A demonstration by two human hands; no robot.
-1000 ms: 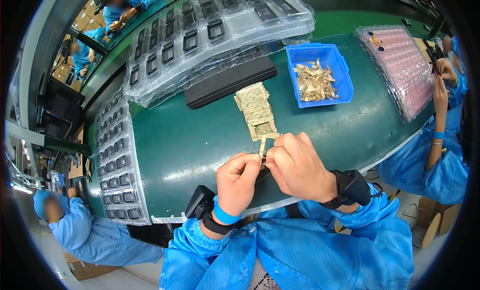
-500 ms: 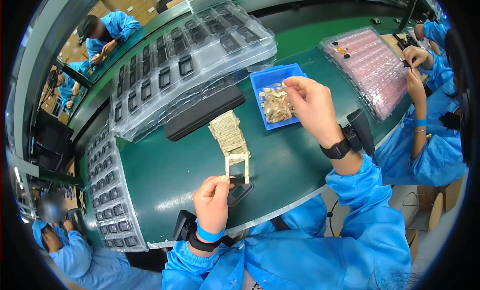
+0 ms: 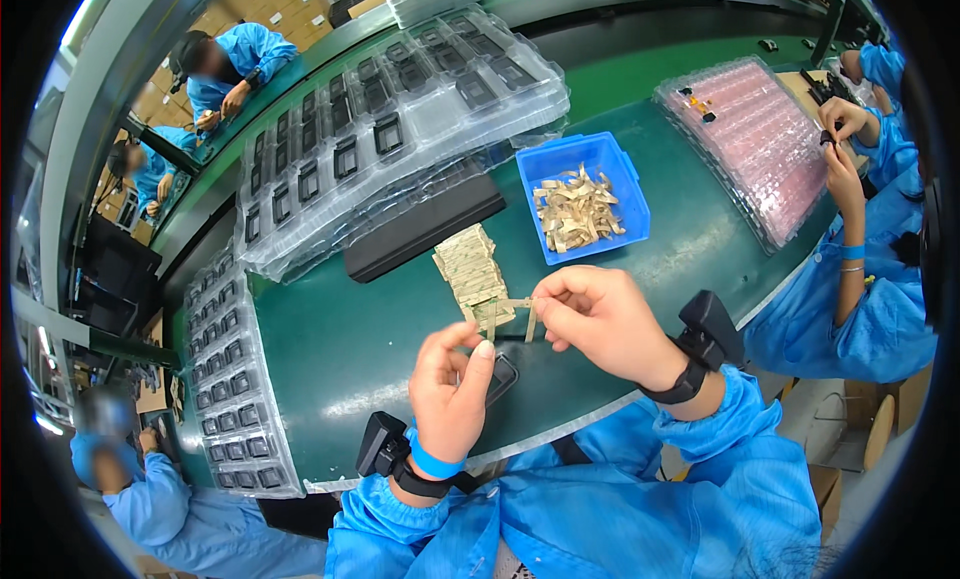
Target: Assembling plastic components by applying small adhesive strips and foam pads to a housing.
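Observation:
In front of me both hands meet at a pale, thin angular strip frame (image 3: 512, 303). My right hand (image 3: 610, 319) is closed in a pinch at its right corner. My left hand (image 3: 450, 391) has its thumb and fingertips at the frame's left leg; the fingers partly hide the contact. Just beyond lies a fanned stack of similar pale strips (image 3: 468, 264). A dark rounded rectangular piece (image 3: 505, 377) lies on the green table by my left hand, partly covered by it. Farther off, a blue bin (image 3: 638, 214) holds a heap of loose tan strips (image 3: 578, 211).
A long black block (image 3: 425, 229) lies before stacked clear trays (image 3: 420, 129) of black frames. Another tray (image 3: 225, 379) stands at the left edge. A pink bubble-lined tray (image 3: 745, 144) lies right, beside a co-worker's hands (image 3: 845, 144). Other people sit along the left.
My right hand has come from the blue bin down to the pale frame beside my left hand. The frame has tilted, and the view has shifted slightly.

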